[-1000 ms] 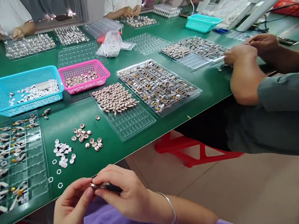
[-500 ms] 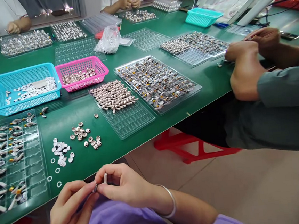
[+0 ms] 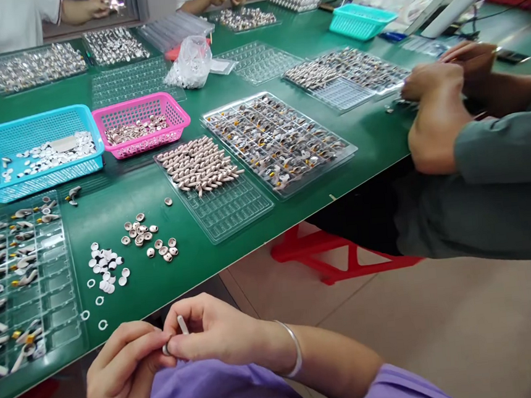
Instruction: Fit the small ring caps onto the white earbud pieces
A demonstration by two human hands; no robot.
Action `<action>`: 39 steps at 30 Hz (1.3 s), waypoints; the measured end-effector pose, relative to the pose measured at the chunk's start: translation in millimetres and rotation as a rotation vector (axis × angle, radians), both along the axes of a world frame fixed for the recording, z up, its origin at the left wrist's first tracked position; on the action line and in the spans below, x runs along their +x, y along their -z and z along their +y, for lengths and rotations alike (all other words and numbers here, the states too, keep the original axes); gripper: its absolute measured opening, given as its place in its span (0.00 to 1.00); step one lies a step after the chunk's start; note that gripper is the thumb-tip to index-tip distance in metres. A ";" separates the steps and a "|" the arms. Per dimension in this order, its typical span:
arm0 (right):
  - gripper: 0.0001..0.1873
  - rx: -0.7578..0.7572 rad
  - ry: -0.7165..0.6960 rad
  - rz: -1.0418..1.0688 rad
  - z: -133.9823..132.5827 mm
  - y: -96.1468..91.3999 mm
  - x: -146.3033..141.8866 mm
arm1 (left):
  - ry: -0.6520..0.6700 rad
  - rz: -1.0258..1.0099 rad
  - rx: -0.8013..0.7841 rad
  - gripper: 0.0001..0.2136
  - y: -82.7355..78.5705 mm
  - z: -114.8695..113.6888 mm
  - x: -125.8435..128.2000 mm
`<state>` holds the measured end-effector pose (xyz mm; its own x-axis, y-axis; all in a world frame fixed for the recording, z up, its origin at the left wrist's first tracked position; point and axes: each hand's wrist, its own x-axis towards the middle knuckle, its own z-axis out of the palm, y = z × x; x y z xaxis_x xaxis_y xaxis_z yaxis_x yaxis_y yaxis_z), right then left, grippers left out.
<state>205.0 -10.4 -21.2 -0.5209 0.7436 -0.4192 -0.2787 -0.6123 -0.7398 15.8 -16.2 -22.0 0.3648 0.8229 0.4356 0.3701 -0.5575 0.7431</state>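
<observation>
My right hand [image 3: 216, 330], with a silver bangle on the wrist, pinches a small earbud housing [image 3: 182, 324] whose pale stem sticks up between thumb and fingers. My left hand [image 3: 122, 369] is closed at the rounded end of the same piece, its fingertips meeting those of the right. Most of the piece is hidden by fingers. Both hands are over my lap, just off the table edge. Beyond them on the green table lie white round discs [image 3: 106, 267], several thin white rings [image 3: 99, 301] and beige cup-shaped caps [image 3: 141, 231].
At left is a clear tray [image 3: 57, 291] of partly assembled earbuds. Behind stand a blue basket [image 3: 0, 145] and a pink basket [image 3: 140, 103]. A tray [image 3: 233, 208] of beige stems and a fuller tray [image 3: 279, 142] lie ahead. A co-worker's arm [image 3: 440, 122] is at right, above a red stool [image 3: 317, 259].
The stem in my right hand has tilted to the left, and both hands remain together. The view has shifted slightly. Across the table, a co-worker's hand at far left has moved up and right.
</observation>
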 end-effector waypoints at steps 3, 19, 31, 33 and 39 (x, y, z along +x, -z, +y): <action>0.20 0.000 0.048 0.039 -3.4 1.9 -3.0 | -0.016 -0.024 -0.004 0.10 4.4 -1.0 1.2; 0.10 1.106 0.398 -0.377 -7.1 -6.2 7.5 | -0.254 -0.071 -0.191 0.09 20.5 -12.0 -8.2; 0.15 1.247 -0.206 -1.398 151.6 -25.5 10.3 | -0.340 -0.146 -0.327 0.05 31.2 18.0 -11.6; 0.15 1.266 -0.257 -1.440 186.4 -25.7 -6.0 | -0.335 -0.155 -0.306 0.05 34.9 21.7 -13.2; 0.16 1.299 -0.328 -1.542 232.2 -11.2 -80.7 | -0.299 -0.147 -0.257 0.08 38.9 23.4 -16.5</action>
<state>124.4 221.8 -10.0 -0.4755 0.8789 0.0377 0.8655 0.4750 -0.1591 -0.7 7.2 -60.9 0.0423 0.9717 0.2322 0.3668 -0.2313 0.9011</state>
